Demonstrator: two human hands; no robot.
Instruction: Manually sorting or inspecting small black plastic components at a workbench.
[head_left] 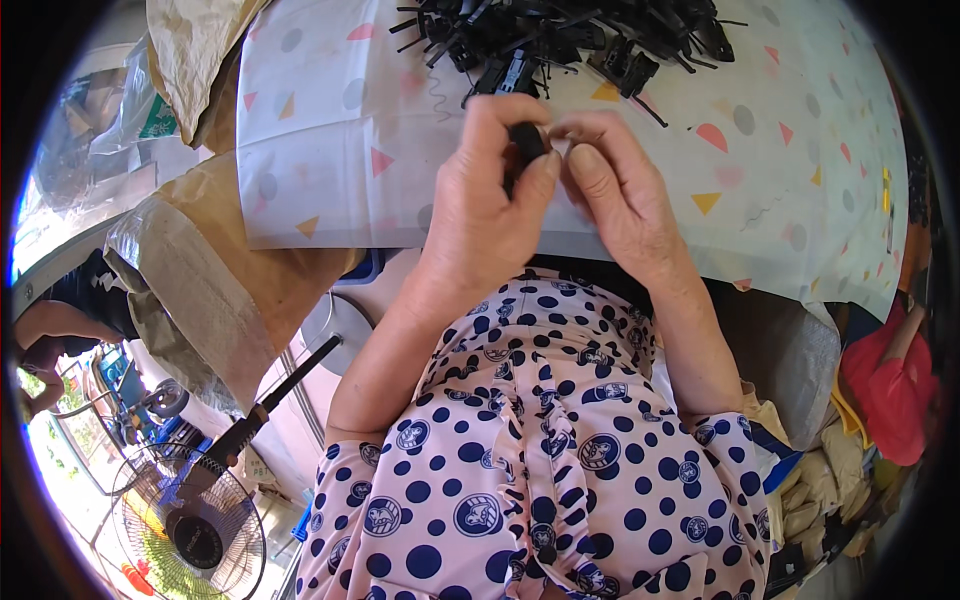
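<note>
Both hands pinched one small black plastic part (pixel 527 140) over the counter (pixel 330 150); left hand (pixel 490 205) gripped it, right hand (pixel 615 190) fitting; alignment judged next

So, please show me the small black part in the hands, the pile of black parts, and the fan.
small black part (pixel 525 140), head view, upper end
pile of black parts (pixel 570 35), head view, middle
fan (pixel 195 525), head view, hub
</note>
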